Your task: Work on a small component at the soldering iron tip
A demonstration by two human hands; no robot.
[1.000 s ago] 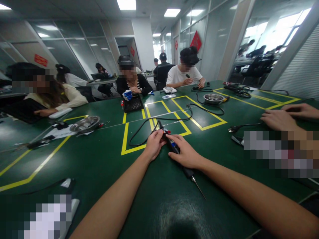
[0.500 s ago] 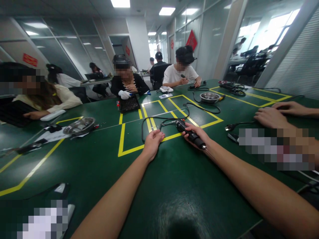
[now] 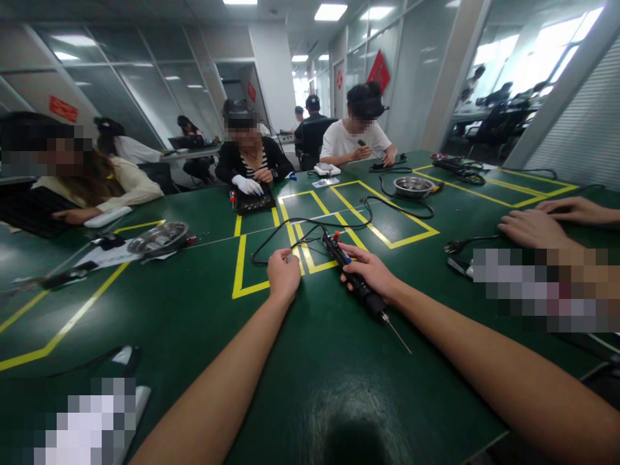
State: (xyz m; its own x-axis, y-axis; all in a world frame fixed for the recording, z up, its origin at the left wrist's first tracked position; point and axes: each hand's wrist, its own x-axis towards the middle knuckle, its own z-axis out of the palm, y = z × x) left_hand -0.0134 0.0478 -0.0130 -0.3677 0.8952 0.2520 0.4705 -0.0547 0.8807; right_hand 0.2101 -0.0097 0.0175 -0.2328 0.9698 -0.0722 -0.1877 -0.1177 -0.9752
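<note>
right hand closed around a black corded tool, held low over the green table, its thin tip touching nothing. left hand rests curled beside the cord; whether it grips anything is unclear. the tool is picked up, with no work begun.

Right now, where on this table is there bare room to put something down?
Bare green table lies between the two forearms, and left of the left hand toward the yellow tape line. Crowded: cable and corded screwdriver by the right hand; steel bowl far left.
</note>
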